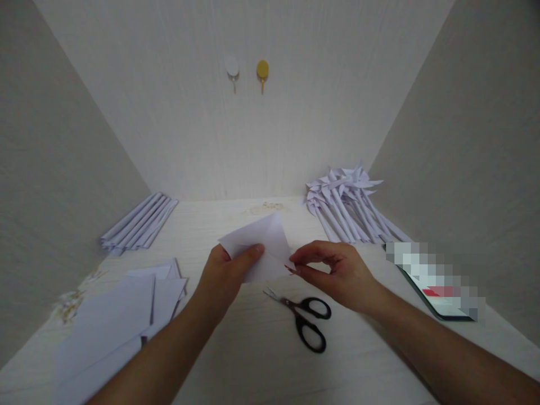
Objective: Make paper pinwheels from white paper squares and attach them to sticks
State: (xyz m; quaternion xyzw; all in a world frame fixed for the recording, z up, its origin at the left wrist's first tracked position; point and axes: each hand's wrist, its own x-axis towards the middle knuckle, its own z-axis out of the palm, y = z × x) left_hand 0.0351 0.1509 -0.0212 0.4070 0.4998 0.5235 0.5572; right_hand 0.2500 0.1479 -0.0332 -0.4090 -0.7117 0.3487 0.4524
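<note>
A white square of paper [270,233] with a crease is held above the table in the middle of the head view. My left hand [230,267] grips it from the left, thumb flat on top and the other fingers hidden underneath. At the paper's right corner, the thumb and fingertips of my right hand [333,270] pinch together. Thin reddish-brown bits show by those fingertips, too small to make out. Black-handled scissors [299,315] lie on the table just below the paper, their blades slightly apart and pointing to the upper left.
Paper pinwheels on rolled sticks [346,197] are heaped at the back right. Several rolled paper tubes [141,222] lie at the back left, with loose paper sheets [113,309] in front. A phone or tablet [434,287], partly blurred, rests at right. Two hooks [262,70] hang on the wall.
</note>
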